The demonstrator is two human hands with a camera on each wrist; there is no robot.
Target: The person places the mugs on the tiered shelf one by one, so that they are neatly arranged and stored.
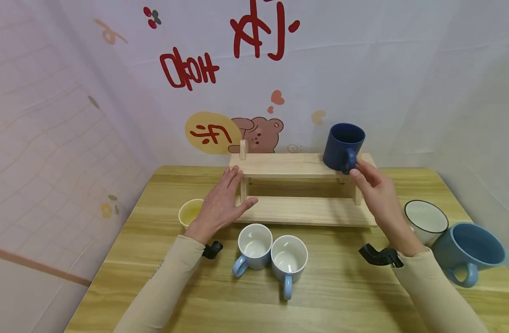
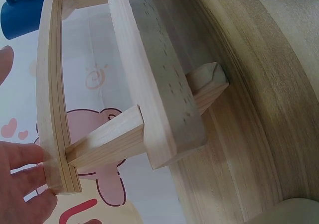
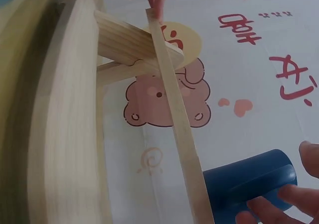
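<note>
A dark blue mug (image 1: pixel 339 150) stands upright on the right end of the wooden rack's (image 1: pixel 283 164) top shelf, its handle facing me. My right hand (image 1: pixel 381 196) is at that handle. In the right wrist view the fingers (image 3: pixel 269 211) lie beside the mug's (image 3: pixel 239 194) handle, while the thumb (image 3: pixel 310 157) stands apart from it. With fingers extended, my left hand (image 1: pixel 219 203) rests against the left end of the top shelf. In the left wrist view, its fingertips (image 2: pixel 37 176) touch the shelf's end and it holds no mug.
Two light blue mugs with white insides, one (image 1: pixel 254 247) beside the other (image 1: pixel 289 261), stand before the rack. A yellow cup (image 1: pixel 189 215) is partly behind my left hand. On the right are a white dark-rimmed cup (image 1: pixel 427 217) and a larger blue mug (image 1: pixel 467 249). A printed cloth hangs behind.
</note>
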